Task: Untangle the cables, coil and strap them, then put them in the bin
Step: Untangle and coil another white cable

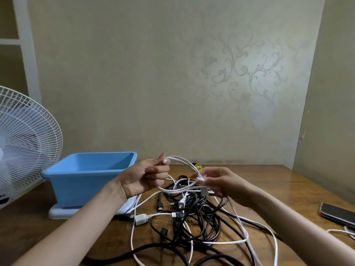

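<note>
Left hand (144, 177) pinching white cable (184, 159); right hand (219, 181), blurred, gripping same cable just beside. Ease loop upward slowly, clear of tangle (194, 223) below.

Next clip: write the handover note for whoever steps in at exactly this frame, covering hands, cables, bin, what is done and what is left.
Left hand: pinches a white cable, raised above the table.
Right hand: blurred, grips the same cable further along; a loop arcs between the hands.
Cable pile: black and white leads tangled on the wooden table; the white cable trails down into it.
Blue bin: on the left; no cable shows inside.
Done: no coiled, strapped or binned cable in view.
Left: free the white cable, coil, strap and bin it, then the others.
</note>
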A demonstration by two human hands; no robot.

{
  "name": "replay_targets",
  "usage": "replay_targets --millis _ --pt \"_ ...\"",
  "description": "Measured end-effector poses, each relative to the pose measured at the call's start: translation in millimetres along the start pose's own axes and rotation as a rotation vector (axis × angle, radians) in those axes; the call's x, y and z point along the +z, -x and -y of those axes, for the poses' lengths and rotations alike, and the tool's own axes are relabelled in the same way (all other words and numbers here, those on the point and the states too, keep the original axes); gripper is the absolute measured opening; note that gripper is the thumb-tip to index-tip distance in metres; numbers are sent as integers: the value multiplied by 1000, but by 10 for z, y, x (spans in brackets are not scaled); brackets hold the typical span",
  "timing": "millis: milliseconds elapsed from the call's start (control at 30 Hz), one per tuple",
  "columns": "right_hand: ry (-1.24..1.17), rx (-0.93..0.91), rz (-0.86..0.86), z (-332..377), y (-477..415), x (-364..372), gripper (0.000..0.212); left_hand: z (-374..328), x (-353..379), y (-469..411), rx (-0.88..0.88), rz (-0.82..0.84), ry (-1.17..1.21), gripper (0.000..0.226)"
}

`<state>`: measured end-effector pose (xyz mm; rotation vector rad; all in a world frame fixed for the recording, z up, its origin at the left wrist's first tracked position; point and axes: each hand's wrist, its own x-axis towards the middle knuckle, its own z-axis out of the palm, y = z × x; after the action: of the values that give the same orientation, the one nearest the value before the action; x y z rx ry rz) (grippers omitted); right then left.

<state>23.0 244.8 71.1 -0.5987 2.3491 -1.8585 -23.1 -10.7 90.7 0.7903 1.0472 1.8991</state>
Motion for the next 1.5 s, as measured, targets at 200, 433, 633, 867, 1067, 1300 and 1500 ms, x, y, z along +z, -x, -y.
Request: replay_targets --millis 200,433,633,867,1067,1300,1500 --pt "-67 268 99 -169 213 -666 22 -272 -328 139 112 72 140 42" --pt "19 562 -104 -71 380 -936 22 -427 -115 219 137 -443 -342 32" --pt "-758 354 -312 435 -78 -379 18 -342 136 -158 -119 -567 -444 34" --pt "-209 -21 -333 691 -249 604 10 -212 388 -466 -212 -532 -386 51" --pt "454 -373 -349 503 -139 854 9 -202 433 -416 -145 -643 -644 34" --pt "744 -618 -224 189 95 893 24 -288 415 -338 -172 -521 -411 48" --pt "853 -694 -151 96 176 1051 20 -313 427 -375 -145 -451 -356 54"
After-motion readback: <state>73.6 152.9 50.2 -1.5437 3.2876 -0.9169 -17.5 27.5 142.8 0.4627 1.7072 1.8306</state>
